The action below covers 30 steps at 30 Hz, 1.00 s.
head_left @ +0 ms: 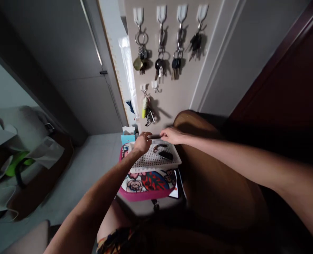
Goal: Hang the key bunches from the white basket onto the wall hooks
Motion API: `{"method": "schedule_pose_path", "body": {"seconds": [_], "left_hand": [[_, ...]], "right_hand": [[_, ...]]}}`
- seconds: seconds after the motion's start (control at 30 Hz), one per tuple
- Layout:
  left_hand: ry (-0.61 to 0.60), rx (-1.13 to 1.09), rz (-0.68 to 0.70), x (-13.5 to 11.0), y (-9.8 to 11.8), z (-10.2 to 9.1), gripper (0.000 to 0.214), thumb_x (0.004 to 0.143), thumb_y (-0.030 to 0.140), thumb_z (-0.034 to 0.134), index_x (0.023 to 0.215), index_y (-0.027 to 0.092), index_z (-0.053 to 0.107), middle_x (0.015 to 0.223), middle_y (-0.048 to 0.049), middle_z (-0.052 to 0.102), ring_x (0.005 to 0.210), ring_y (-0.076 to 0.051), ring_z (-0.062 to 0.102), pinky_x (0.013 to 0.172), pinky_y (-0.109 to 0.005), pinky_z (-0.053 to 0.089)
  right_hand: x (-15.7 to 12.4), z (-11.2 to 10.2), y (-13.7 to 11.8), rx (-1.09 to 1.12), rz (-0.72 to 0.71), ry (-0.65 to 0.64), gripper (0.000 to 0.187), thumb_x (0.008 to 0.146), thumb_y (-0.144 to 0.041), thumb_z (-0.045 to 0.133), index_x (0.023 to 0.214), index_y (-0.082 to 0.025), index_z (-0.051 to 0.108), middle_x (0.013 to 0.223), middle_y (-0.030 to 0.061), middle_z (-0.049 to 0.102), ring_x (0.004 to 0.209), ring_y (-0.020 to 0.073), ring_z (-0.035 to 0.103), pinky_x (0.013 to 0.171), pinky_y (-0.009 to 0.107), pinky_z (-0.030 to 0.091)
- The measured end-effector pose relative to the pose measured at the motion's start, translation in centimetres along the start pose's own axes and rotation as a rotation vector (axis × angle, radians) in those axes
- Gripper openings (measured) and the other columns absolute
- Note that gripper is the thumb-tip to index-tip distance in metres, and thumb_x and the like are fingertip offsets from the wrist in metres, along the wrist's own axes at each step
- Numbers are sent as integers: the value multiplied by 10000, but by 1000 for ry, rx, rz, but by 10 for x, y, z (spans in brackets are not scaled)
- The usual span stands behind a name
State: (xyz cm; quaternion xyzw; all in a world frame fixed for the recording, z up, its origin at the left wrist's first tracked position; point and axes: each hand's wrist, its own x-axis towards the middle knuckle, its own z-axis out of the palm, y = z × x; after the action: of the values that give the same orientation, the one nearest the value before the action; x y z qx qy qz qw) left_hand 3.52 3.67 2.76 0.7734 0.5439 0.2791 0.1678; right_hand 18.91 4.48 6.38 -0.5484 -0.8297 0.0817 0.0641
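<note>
My left hand [143,142] is over the far left part of a white perforated tray [143,163], thumb and fingers apart. To its right, my right hand [171,135] hovers over the tray's far edge with its fingers bent together. Whether a small thing is between those fingertips I cannot make out. In the tray lie a black flat object [166,155] and a small dark curved item [161,145]. The tray rests on a pink-edged case with a flower print [148,183].
Several key bunches hang from white wall hooks, among them a bunch with a yellow-green tag [144,107]. A blue box [128,137] stands behind the tray. A brown rounded surface [212,169] is on the right, a grey door [79,70] on the left.
</note>
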Motion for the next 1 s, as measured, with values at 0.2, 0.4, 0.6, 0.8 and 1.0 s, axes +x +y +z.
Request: {"method": "schedule_pose_path", "body": {"seconds": [0.2, 0.4, 0.6, 0.8, 1.0], "left_hand": [[-182, 85, -64, -14, -2, 47, 386, 606, 156, 452, 993, 162, 445, 986, -68, 491, 832, -159, 478, 726, -249, 368], [-182, 85, -124, -11, -7, 61, 347, 593, 142, 454, 939, 160, 479, 929, -56, 533, 824, -155, 478, 699, -233, 362], [-281, 100, -263, -12, -7, 63, 310, 585, 203, 476, 892, 176, 513, 784, -43, 581, 721, -153, 510, 614, -225, 369], [-275, 135, -238, -15, -7, 63, 194, 589, 175, 457, 760, 171, 548, 766, -43, 579, 709, -154, 505, 599, -225, 363], [-258, -53, -188, -17, -17, 67, 285, 565, 160, 474, 846, 160, 523, 731, -26, 581, 652, -125, 504, 581, -201, 361]], "right_hand": [[-6, 39, 2, -171, -85, -183, 243, 612, -221, 443, 836, -180, 529, 859, 53, 549, 739, 167, 503, 552, 224, 357], [0, 56, 12, -229, -132, -205, 264, 628, -169, 414, 876, -148, 502, 882, 87, 534, 783, 188, 493, 618, 257, 366], [-3, 57, 13, -309, -152, -263, 235, 598, -141, 436, 808, -120, 538, 857, 106, 543, 781, 191, 492, 642, 257, 359], [-7, 53, 7, -309, -175, -307, 250, 577, -120, 421, 797, -141, 539, 848, 91, 551, 767, 190, 497, 623, 263, 359], [-5, 49, 6, -239, -137, -307, 216, 578, -140, 426, 738, -146, 571, 787, 86, 572, 702, 189, 508, 554, 247, 350]]}}
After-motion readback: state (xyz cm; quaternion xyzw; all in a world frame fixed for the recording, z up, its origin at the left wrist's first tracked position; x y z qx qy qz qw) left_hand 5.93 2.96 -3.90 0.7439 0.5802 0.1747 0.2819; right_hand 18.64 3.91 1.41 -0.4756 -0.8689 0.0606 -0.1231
